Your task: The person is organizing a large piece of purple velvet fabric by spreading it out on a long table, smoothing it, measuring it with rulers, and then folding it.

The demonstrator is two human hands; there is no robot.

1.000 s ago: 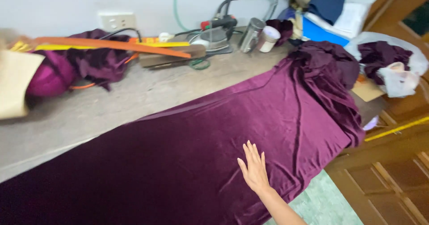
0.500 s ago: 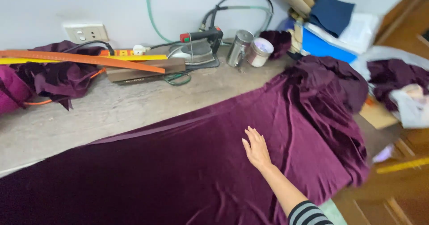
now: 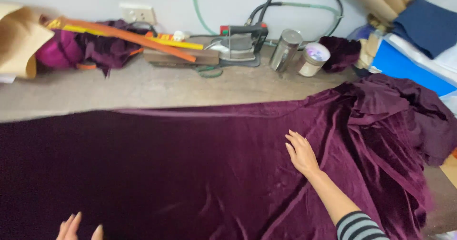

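A long sheet of dark purple velvet fabric (image 3: 190,168) lies spread over the worktable (image 3: 157,90), bunched into folds at the right end. My right hand (image 3: 301,153) rests flat on the fabric, fingers together, palm down. Only the fingertips of my left hand (image 3: 76,228) show at the bottom edge, spread apart over the cloth and holding nothing.
Along the wall stand a steam iron (image 3: 238,45), a metal can (image 3: 285,49), a white cup (image 3: 313,59), orange and yellow rulers (image 3: 138,37) and a purple cloth pile (image 3: 81,49). Blue and white folded cloth (image 3: 419,45) lies at right. Brown paper (image 3: 19,40) curls at far left.
The view has swung left and closer to the table. My right hand stays flat on the fabric. My left hand's fingertips have come into view at the bottom.
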